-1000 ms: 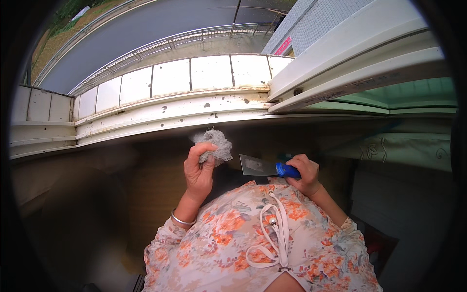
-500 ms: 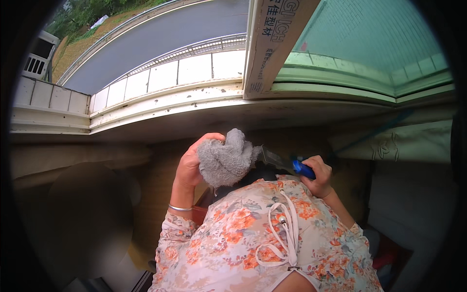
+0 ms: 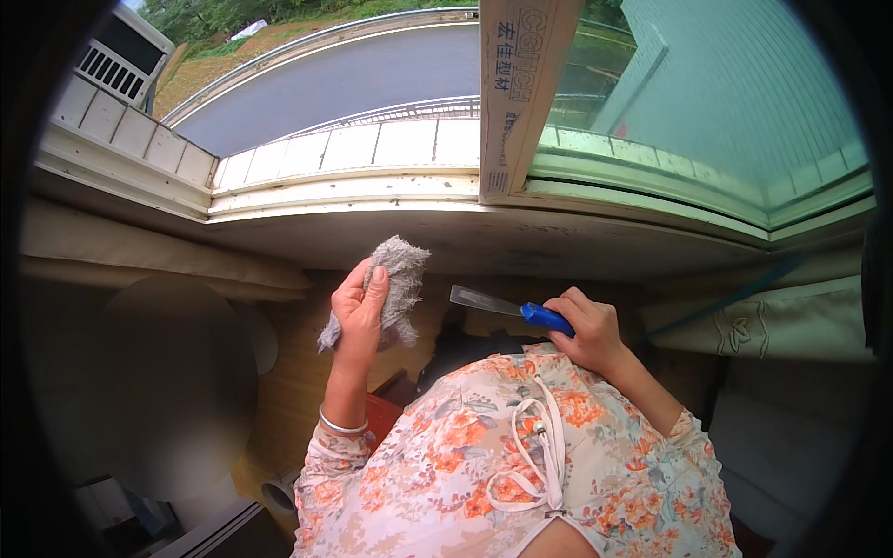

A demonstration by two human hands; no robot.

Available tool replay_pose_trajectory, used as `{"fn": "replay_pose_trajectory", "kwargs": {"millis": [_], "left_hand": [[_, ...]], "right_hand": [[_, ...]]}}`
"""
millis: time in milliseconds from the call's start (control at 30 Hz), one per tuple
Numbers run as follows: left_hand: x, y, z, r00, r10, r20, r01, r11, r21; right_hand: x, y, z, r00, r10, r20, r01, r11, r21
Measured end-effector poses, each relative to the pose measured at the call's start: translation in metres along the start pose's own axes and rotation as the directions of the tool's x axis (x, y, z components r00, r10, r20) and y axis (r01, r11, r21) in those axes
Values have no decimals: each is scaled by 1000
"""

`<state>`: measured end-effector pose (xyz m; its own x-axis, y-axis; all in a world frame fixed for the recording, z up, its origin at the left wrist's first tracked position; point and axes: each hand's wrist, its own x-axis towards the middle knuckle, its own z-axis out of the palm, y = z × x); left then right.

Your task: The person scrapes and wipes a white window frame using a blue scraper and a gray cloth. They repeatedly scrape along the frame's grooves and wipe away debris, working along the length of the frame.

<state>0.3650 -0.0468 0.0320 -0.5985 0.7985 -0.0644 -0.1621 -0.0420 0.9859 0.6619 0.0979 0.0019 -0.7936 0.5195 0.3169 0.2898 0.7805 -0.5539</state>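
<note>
The left hand [image 3: 357, 305] is holding a grey cloth [image 3: 404, 284] in front of the body, on the near side of the window sill [image 3: 344, 191]. The thumb [image 3: 378, 281] presses on the cloth from above and pinches it against the fingers, which are partly covered. The right hand [image 3: 590, 333] holds a scraper, its fingers closed around the blue handle [image 3: 547, 319]. The blade [image 3: 486, 300] points to the left, toward the cloth; a small gap appears between them.

For good handling, I think the blade should point away from the left hand, because its end is near. The cloth has ragged edges and one part hangs to the left of the wrist, so it would be better to gather it into a firm pad. The grip on the handle looks secure; a loose wrist should help control the angle.
</note>
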Motion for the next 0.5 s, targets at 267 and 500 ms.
{"fn": "replay_pose_trajectory", "kwargs": {"millis": [267, 500], "left_hand": [[56, 9, -43, 999, 40, 19, -40, 999, -13], [74, 60, -33, 981, -30, 190, 56, 990, -131]], "right_hand": [[71, -28, 20, 998, -36, -61, 33, 998, -52], [91, -32, 27, 998, 68, -1, -68, 991, -118]]}}
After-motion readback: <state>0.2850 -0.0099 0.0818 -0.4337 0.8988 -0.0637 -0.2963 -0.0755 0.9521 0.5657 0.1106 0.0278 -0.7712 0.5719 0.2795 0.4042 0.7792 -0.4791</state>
